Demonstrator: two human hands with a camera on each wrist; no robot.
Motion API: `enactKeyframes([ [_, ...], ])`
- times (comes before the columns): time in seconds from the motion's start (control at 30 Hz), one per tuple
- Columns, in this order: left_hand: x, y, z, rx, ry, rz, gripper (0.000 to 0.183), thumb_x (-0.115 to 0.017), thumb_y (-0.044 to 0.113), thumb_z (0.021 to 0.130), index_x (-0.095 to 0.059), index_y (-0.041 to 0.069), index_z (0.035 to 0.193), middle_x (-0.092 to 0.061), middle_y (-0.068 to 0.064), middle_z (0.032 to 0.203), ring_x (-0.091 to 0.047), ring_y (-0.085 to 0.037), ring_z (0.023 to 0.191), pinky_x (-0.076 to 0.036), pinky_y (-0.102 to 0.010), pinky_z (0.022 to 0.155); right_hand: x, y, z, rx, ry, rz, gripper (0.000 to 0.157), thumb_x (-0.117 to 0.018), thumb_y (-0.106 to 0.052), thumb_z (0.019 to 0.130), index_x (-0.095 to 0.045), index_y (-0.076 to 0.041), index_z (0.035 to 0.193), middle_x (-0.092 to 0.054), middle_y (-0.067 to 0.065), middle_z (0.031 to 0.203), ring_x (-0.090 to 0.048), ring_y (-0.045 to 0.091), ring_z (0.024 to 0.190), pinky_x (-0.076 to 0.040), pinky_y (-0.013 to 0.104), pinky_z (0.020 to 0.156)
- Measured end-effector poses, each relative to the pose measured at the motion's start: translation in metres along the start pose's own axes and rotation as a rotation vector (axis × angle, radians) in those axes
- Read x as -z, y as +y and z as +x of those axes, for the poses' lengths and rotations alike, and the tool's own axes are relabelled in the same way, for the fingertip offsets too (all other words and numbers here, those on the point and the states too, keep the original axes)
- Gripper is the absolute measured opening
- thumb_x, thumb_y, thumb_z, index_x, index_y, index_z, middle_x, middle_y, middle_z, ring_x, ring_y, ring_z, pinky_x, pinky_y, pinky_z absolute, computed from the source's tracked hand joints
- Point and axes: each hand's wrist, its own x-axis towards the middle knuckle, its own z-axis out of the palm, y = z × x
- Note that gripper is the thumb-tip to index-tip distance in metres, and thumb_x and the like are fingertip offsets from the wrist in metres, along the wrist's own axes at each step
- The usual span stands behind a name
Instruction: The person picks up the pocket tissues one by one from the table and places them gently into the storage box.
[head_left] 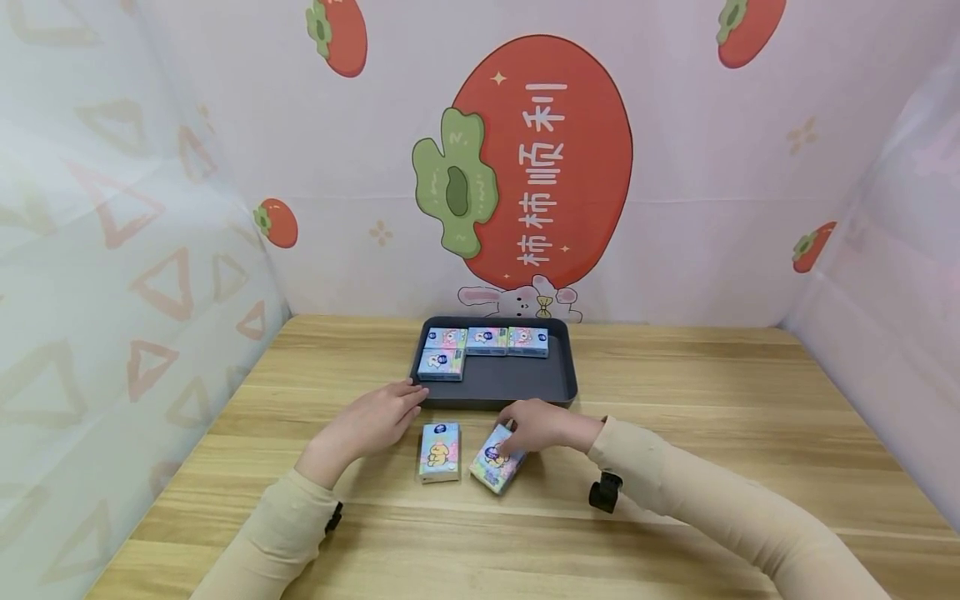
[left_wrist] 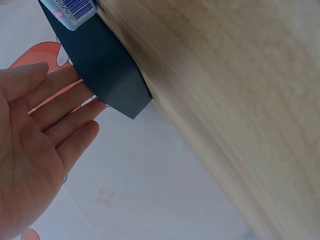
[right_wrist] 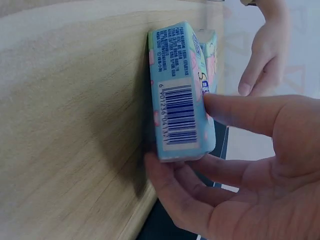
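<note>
My right hand (head_left: 542,425) holds a pastel tissue pack (head_left: 491,473) at the table's middle, thumb on its printed face. In the right wrist view the thumb and fingers of the right hand (right_wrist: 245,172) pinch the tissue pack (right_wrist: 172,65), whose barcode side shows. A second tissue pack (head_left: 439,457) lies just left of it on the table. My left hand (head_left: 381,417) rests at the front left corner of the dark grey tray (head_left: 517,379). Its fingers are extended; in the left wrist view the left hand (left_wrist: 40,130) touches the tray's side (left_wrist: 112,70) with its fingertips.
Several tissue packs (head_left: 487,338) sit inside the tray, a row along its back wall and one at front left. Under everything is a wooden table (head_left: 675,383). Behind it hangs a printed cloth backdrop (head_left: 697,192), with side walls of cloth.
</note>
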Motion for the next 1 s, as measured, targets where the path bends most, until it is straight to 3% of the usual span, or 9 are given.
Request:
enactKeyframes([
  [0.27, -0.001, -0.001, 0.000, -0.014, 0.016, -0.002, 0.036, -0.050, 0.018, 0.098, -0.057, 0.003, 0.130, -0.055, -0.019, 0.133, -0.051, -0.035, 0.125, -0.044, -0.050, 0.103, 0.003, 0.008, -0.001, -0.006, 0.056, 0.112, 0.033, -0.073, -0.024, 0.083, -0.068, -0.007, 0.111, -0.064, 0.000, 0.094, -0.056, 0.011, 0.082, -0.048, 0.023, 0.066],
  [0.47, -0.002, -0.001, -0.001, -0.011, 0.011, 0.002, 0.036, -0.049, 0.019, 0.099, -0.057, 0.004, 0.130, -0.055, -0.018, 0.134, -0.051, -0.033, 0.126, -0.044, -0.048, 0.104, 0.008, 0.011, -0.004, -0.003, 0.100, 0.185, 0.026, -0.075, -0.024, 0.081, -0.071, -0.007, 0.101, -0.064, -0.001, 0.085, -0.056, 0.011, 0.070, -0.045, 0.021, 0.058],
  [0.63, -0.002, -0.001, -0.001, -0.013, 0.015, 0.001, 0.035, -0.050, 0.018, 0.099, -0.057, 0.003, 0.130, -0.055, -0.019, 0.133, -0.051, -0.034, 0.125, -0.044, -0.049, 0.103, 0.012, 0.012, -0.006, -0.012, 0.113, 0.237, 0.024, -0.076, -0.021, 0.080, -0.072, -0.007, 0.099, -0.066, 0.000, 0.084, -0.060, 0.013, 0.064, -0.048, 0.021, 0.057],
  [1.0, -0.001, 0.000, -0.001, -0.019, 0.015, 0.002, 0.036, -0.049, 0.018, 0.099, -0.057, 0.002, 0.130, -0.055, -0.020, 0.133, -0.051, -0.035, 0.125, -0.044, -0.049, 0.103, 0.021, 0.015, -0.009, -0.034, 0.114, 0.282, 0.027, -0.077, -0.022, 0.079, -0.072, -0.006, 0.100, -0.069, 0.001, 0.088, -0.067, 0.015, 0.069, -0.055, 0.023, 0.063],
])
